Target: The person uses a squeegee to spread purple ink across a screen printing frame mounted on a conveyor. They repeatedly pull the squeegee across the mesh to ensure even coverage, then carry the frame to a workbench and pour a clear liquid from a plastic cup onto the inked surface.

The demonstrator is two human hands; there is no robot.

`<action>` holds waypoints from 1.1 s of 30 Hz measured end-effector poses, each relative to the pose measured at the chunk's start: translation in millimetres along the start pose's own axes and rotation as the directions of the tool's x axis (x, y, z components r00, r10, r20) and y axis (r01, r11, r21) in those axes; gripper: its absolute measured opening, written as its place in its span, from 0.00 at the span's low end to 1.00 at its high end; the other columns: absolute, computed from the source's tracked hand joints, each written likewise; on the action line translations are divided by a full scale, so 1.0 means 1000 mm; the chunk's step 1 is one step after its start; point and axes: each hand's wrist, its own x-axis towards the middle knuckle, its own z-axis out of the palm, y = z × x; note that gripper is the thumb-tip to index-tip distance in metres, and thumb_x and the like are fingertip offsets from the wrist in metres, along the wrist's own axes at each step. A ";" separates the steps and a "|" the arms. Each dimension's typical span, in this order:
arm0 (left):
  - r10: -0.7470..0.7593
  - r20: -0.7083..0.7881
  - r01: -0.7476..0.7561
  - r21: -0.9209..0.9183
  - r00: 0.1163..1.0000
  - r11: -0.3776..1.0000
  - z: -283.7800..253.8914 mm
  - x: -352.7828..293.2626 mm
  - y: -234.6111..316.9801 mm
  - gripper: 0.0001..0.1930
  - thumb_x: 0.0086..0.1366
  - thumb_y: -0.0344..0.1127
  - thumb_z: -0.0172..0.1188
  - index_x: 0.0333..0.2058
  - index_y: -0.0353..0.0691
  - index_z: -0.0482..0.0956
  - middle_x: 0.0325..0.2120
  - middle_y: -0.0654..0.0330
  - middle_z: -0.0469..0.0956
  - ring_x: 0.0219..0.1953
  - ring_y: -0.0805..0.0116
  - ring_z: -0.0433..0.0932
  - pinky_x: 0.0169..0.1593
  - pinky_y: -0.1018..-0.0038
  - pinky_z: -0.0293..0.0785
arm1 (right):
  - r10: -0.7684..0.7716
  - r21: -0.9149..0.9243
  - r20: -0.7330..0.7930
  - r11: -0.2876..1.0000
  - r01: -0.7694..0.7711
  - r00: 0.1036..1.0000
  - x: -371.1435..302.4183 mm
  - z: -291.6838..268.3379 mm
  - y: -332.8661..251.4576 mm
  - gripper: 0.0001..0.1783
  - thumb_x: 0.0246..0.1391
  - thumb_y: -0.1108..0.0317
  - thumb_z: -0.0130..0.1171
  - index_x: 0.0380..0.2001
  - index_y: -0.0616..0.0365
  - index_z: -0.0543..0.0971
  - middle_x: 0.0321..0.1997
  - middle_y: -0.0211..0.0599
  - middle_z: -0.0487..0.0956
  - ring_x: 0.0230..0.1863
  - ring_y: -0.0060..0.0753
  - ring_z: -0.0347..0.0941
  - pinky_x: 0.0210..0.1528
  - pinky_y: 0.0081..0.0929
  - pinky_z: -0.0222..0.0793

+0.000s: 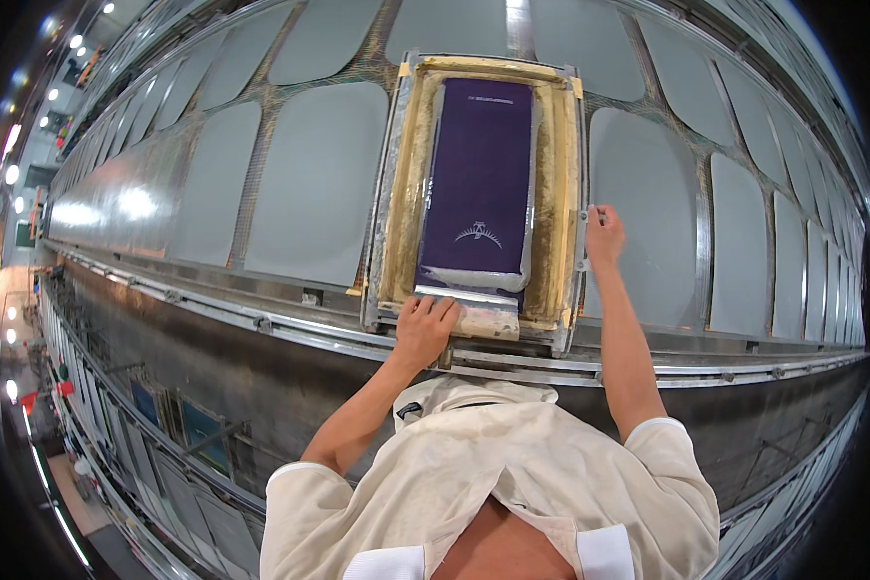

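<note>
Left hand's [423, 329] got its fingers bunched together, clamped on the left end of the squeegee [486, 323] – frame's [397, 193] near end is right under them. Purple screen [478, 184] sits just beyond those fingertips. Right hand's [604, 230] fingers are curled beside the frame's right edge – can't tell if they're gripping it. Grey panel [645, 217] just right of them.

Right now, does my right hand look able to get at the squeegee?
Probably yes: your left hand covers only the left end of the squeegee, leaving the rest free; your right hand would cross the frame rim.
</note>
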 end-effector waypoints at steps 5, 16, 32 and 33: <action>0.008 0.009 -0.008 -0.012 1.000 1.000 0.010 0.062 -0.033 0.20 0.46 0.25 0.61 0.41 0.44 0.80 0.41 0.67 0.80 0.41 0.65 0.77 0.45 0.64 0.68 | 0.058 -0.070 0.088 0.996 -0.052 0.994 0.005 0.000 -0.002 0.15 0.62 0.57 0.60 0.38 0.59 0.81 0.29 0.41 0.81 0.30 0.38 0.77 0.39 0.37 0.71; 0.067 -0.052 -0.063 0.074 0.996 0.995 0.076 0.338 -0.195 0.17 0.48 0.27 0.64 0.40 0.47 0.83 0.39 0.64 0.84 0.40 0.60 0.80 0.47 0.62 0.70 | -0.375 -0.014 0.352 0.914 0.405 0.858 0.118 0.016 -0.101 0.22 0.56 0.56 0.69 0.49 0.56 0.81 0.53 0.42 0.80 0.58 0.47 0.74 0.59 0.41 0.71; -0.108 0.262 0.114 -0.005 0.959 0.994 0.052 0.423 -0.211 0.11 0.54 0.43 0.70 0.35 0.48 0.85 0.28 0.56 0.83 0.35 0.51 0.83 0.39 0.54 0.76 | -0.452 -0.200 0.725 0.583 0.787 0.519 0.223 0.154 -0.194 0.16 0.47 0.57 0.73 0.32 0.57 0.84 0.29 0.47 0.82 0.36 0.54 0.79 0.43 0.45 0.75; -0.103 0.255 0.111 -0.014 0.961 0.994 0.050 0.412 -0.206 0.11 0.54 0.42 0.70 0.35 0.49 0.85 0.28 0.56 0.84 0.35 0.51 0.83 0.40 0.54 0.77 | -0.440 -0.204 0.727 0.596 0.777 0.527 0.210 0.148 -0.193 0.15 0.46 0.57 0.73 0.32 0.56 0.84 0.30 0.46 0.82 0.36 0.54 0.79 0.43 0.45 0.75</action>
